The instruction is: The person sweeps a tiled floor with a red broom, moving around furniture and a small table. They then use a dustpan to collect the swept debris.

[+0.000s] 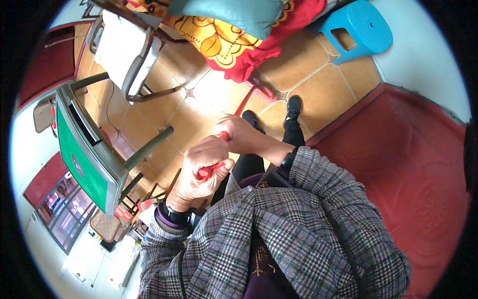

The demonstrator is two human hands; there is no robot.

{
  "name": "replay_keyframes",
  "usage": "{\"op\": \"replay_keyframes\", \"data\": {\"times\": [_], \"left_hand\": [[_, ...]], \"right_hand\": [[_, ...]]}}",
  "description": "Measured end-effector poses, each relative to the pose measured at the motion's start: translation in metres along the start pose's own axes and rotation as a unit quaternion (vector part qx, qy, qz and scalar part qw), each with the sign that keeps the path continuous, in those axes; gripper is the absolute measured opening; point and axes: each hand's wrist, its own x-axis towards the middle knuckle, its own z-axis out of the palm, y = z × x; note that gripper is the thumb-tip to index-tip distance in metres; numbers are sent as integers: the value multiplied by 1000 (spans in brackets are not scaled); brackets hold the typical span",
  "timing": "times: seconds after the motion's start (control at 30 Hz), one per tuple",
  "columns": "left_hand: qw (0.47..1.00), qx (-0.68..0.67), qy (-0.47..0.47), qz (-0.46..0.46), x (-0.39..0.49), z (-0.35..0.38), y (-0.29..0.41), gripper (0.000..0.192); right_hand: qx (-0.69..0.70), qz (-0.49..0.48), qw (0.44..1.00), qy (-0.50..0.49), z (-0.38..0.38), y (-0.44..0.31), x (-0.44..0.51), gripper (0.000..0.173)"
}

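Both my hands hold the red handle [244, 103] of a long-handled floor tool, probably a broom. My left hand [203, 166] is wrapped around the top end of the handle, close to my body. Just beyond it, my right hand [239, 130] grips farther down the shaft. The handle slants away to a blurred pinkish-red head [266, 91], low at the tiled floor [209, 93] beside the hanging edge of a red and yellow patterned cloth [231, 48]. Whether the head touches the floor is hard to tell. My shoes [293, 108] stand just short of the head.
A green-topped table [80, 160] with grey legs stands at left. Beyond it is a metal-framed chair [143, 71] with a white cover. A blue plastic stool [368, 28] stands at the far right wall, and a red door [407, 168] is at right.
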Motion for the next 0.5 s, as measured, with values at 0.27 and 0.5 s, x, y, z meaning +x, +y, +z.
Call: {"op": "replay_keyframes", "data": {"times": [0.27, 0.5], "left_hand": [[994, -97, -36, 41, -12, -4, -72, 11], [995, -86, 39, -24, -62, -38, -79, 16]], "right_hand": [[-112, 36, 991, 70, 5, 23, -2, 33], [-54, 27, 998, 26, 68, 36, 30, 40]]}}
